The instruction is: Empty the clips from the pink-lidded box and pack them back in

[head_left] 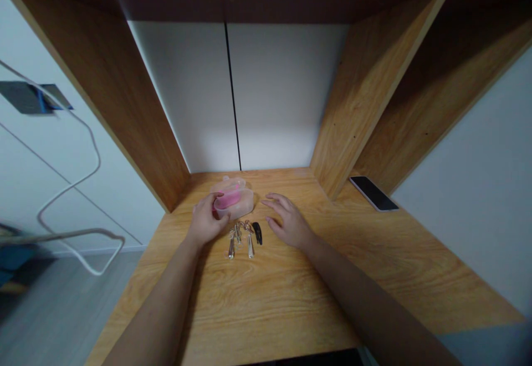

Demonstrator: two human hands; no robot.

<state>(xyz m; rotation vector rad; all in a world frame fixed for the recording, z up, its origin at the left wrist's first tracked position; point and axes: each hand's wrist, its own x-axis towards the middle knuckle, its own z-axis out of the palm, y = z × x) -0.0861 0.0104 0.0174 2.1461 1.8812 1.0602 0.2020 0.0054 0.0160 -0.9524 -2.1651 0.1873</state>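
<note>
- Your left hand curls narrow against the near side of a clear box, fingers on its plastic wall; how firm the grip is, you cannot tell from this view.
- Your right hand spreads wide, palm down, fingers open, just beside the clips and touching none of them.
- The box sits toward the back of the worktop, between your hands and the rear panel, with pink contents showing through; whether its lid is fastened is unclear.
- Metal clips lie side by side between your hands, just in front of the box, tips toward you, and a black clip lies at their right end.
- A phone lies dark-screened at the far right of the worktop, well apart from your right hand.
- A white cable loops beyond the worktop's left edge, and a wooden shelf unit stands around the back of the worktop.
</note>
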